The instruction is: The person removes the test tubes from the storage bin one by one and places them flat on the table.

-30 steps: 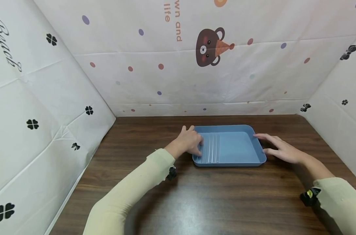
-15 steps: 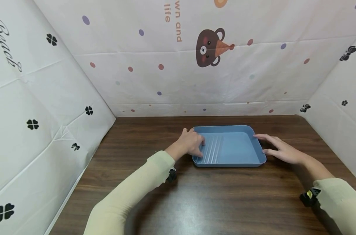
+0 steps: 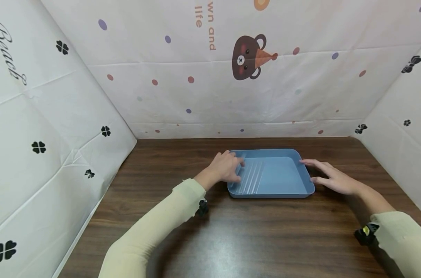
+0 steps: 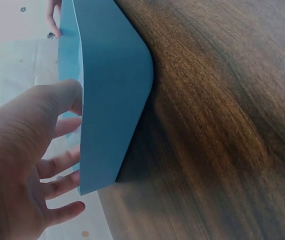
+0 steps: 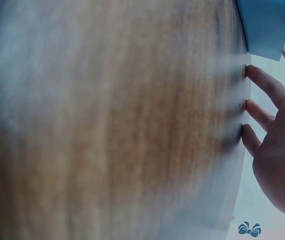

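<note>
A shallow blue tray [image 3: 283, 175] stands on the wooden table in the head view. Several clear, slender rods [image 3: 251, 178] lie side by side in its left part, slanting slightly; their exact kind is hard to tell. My left hand [image 3: 224, 167] reaches over the tray's left end, thumb and index finger spread apart inside it, near the rods. In the left wrist view, the blue wall hides the tips of the thumb and some fingers. At the tray's right end my right hand [image 3: 333, 178] touches the outside with fingers mostly straight and the thumb apart.
Brown wooden table [image 3: 238, 231] stretches in front of the tray and to both sides. A white patterned cloth [image 3: 189, 96] hangs behind, with more white cloth [image 3: 57, 154] at the left and right sides.
The clear rods have turned from straight to slanting, their far ends shifted right. My left hand's fingers have spread and moved slightly. The right hand and tray keep their place.
</note>
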`<state>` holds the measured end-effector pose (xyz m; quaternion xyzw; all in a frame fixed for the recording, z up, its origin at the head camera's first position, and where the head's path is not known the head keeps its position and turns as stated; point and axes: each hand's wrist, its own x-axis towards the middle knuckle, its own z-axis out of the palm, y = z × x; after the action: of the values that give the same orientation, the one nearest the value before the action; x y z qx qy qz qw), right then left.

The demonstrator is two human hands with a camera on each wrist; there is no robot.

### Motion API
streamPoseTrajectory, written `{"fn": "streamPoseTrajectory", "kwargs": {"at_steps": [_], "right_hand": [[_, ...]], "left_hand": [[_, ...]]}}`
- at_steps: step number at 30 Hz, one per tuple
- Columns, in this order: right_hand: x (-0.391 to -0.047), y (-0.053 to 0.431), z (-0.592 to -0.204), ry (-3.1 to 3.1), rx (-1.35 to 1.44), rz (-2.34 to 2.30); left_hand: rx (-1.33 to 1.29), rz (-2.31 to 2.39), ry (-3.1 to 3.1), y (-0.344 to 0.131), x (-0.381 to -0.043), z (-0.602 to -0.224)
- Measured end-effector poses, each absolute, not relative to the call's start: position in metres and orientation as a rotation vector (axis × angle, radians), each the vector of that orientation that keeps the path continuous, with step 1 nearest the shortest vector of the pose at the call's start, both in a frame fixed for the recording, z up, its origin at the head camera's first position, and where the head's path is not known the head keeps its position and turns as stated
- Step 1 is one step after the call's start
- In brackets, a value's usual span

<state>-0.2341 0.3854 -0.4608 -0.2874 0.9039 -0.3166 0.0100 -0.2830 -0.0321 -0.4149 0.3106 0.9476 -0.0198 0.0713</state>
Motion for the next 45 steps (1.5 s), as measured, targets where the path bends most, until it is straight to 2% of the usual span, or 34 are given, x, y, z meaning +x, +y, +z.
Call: {"fn": "streamPoseTrajectory", "kwargs": {"at_steps": [29, 45], "right_hand": [[-0.233, 0.385, -0.463, 2.820, -0.879, -1.004], [-0.232, 0.386, -0.460, 2.840, -0.820, -0.943]], "left_hand": [[0.977, 0.218, 2.881, -0.039, -0.281, -0.395], [1.023, 0.344, 2.918, -0.067, -0.278, -0.383]]}}
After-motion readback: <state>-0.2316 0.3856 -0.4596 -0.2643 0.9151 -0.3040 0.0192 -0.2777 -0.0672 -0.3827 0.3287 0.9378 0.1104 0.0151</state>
